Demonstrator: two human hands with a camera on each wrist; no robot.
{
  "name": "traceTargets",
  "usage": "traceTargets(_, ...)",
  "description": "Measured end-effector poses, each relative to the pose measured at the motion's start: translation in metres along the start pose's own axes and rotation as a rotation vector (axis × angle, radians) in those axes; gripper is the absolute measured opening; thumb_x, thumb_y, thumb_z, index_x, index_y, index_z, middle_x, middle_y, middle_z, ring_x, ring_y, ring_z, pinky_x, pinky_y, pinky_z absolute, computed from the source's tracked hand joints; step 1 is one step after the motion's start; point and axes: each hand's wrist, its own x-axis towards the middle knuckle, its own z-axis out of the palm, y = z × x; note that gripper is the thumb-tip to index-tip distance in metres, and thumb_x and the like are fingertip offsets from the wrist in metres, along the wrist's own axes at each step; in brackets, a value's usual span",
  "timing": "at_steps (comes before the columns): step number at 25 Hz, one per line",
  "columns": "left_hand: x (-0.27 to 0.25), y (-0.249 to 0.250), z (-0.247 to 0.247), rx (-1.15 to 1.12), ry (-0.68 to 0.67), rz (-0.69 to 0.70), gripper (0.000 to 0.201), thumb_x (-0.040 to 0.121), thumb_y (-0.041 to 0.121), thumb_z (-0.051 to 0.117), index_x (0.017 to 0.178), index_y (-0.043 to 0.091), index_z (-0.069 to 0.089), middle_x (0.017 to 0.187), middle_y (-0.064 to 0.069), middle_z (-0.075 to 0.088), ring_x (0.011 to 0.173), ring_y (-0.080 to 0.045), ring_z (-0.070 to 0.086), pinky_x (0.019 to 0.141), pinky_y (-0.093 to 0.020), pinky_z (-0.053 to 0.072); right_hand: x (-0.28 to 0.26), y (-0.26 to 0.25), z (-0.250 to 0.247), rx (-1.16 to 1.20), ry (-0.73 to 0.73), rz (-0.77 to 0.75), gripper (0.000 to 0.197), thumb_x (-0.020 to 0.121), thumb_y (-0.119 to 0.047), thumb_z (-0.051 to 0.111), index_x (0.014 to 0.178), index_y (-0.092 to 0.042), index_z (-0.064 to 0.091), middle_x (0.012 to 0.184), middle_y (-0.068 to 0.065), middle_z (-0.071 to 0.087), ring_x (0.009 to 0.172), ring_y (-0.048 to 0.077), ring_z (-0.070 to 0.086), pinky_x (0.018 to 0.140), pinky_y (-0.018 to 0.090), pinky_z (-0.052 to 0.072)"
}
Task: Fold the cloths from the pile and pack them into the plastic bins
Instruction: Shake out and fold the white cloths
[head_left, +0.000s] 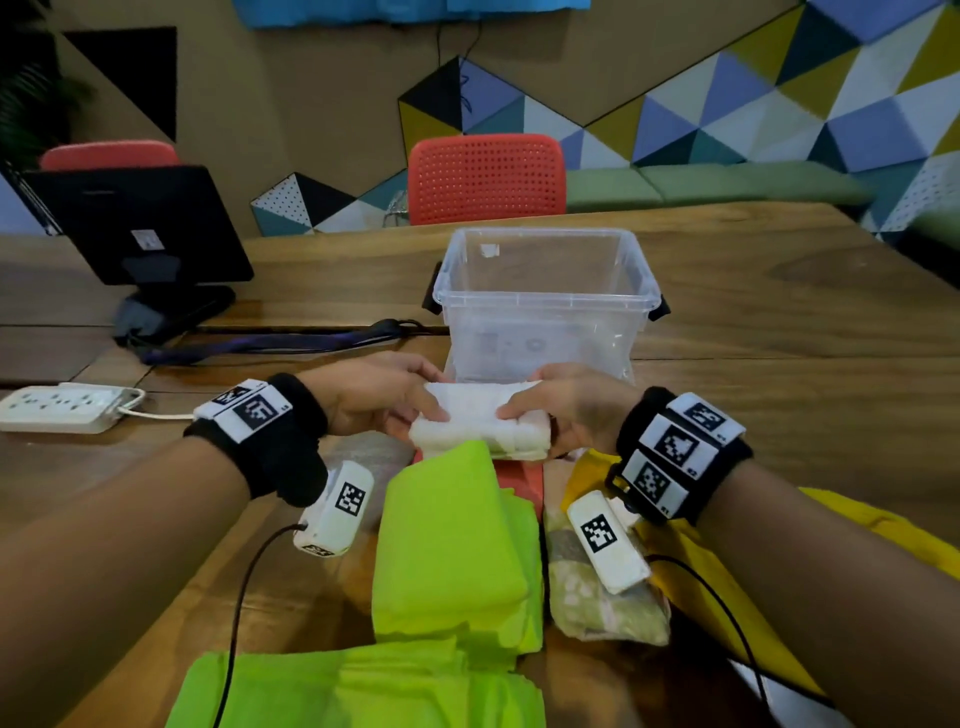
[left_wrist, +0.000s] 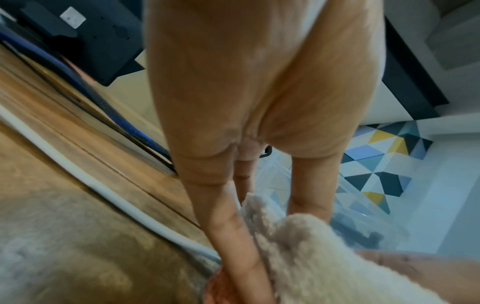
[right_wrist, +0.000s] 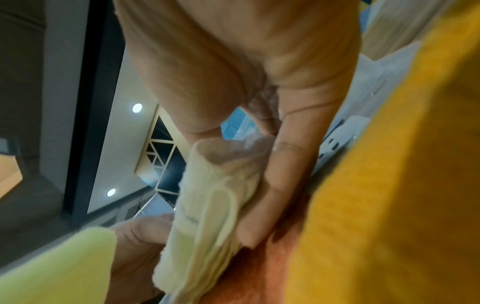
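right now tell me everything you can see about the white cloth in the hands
The white cloth looks like fluffy terry, folded into a thick oblong bundle with stacked layers showing at its right end. It is held level above the pile, just in front of the clear bin. The left hand grips its left end and the right hand its right end, thumbs on top.

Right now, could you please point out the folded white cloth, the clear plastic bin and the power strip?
folded white cloth (head_left: 475, 415): head view, its top face between the hands.
clear plastic bin (head_left: 540, 299): head view, its near rim.
power strip (head_left: 62, 408): head view, its socket face.
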Motion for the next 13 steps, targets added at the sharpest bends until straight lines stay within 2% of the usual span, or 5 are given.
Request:
traceTargets(4,-0.008,0.005,-0.004,0.040,0.035,0.030,0.041,0.079,-0.008,0.074,0.113,0.009,0.060,0.076,-0.002,0.070,0.064,-0.016,0.061,0.048,-0.027,0.058,-0.010,-0.009,0.002,-0.115,-0.036,0.036,0.027,0.085,-0.005,0.075,0.101,-0.007,0.053,0.101,0.019,0.060,0.076,0.034,0.066,0.051,0.040,0.060)
traceTargets(6,-0.013,0.005,-0.006,0.138,0.056,0.028,0.043,0.077,-0.004,0.079,0.114,0.008,0.061,0.080,-0.006,0.067,0.068,-0.020,0.059,0.050,-0.028,0.057,-0.015,-0.010,0.004,-0.203,-0.043,0.065,0.035,0.084,-0.010,0.078,0.108,-0.007,0.052,0.104,0.020,0.059,0.075,0.035,0.066,0.054,0.043,0.061)
traceTargets(8,-0.017,0.001,-0.004,0.330,0.064,-0.002,0.048,0.071,0.004,0.087,0.112,0.010,0.061,0.083,-0.011,0.064,0.071,-0.023,0.061,0.055,-0.032,0.057,-0.017,-0.009,0.007,-0.447,-0.007,0.084,0.051,0.082,-0.022,0.081,0.119,-0.008,0.049,0.108,0.020,0.059,0.074,0.032,0.065,0.055,0.040,0.060)
traceTargets(11,-0.021,0.004,-0.002,0.433,0.165,0.121,0.048,0.067,0.009,0.091,0.106,0.016,0.063,0.089,-0.005,0.061,0.070,-0.014,0.059,0.055,-0.032,0.054,-0.018,-0.014,0.008,-0.803,0.130,-0.112,0.063,0.074,-0.040,0.085,0.120,-0.020,0.047,0.111,0.007,0.053,0.091,0.026,0.059,0.073,0.038,0.055)
traceTargets(13,-0.023,0.008,-0.005,0.444,0.190,0.205,0.042,0.068,0.007,0.090,0.102,0.018,0.067,0.098,-0.002,0.060,0.072,-0.010,0.058,0.062,-0.033,0.055,-0.021,-0.019,0.005,-0.852,0.195,-0.279,0.052,0.070,-0.041,0.086,0.110,-0.025,0.056,0.109,-0.001,0.050,0.099,0.022,0.055,0.078,0.033,0.048)
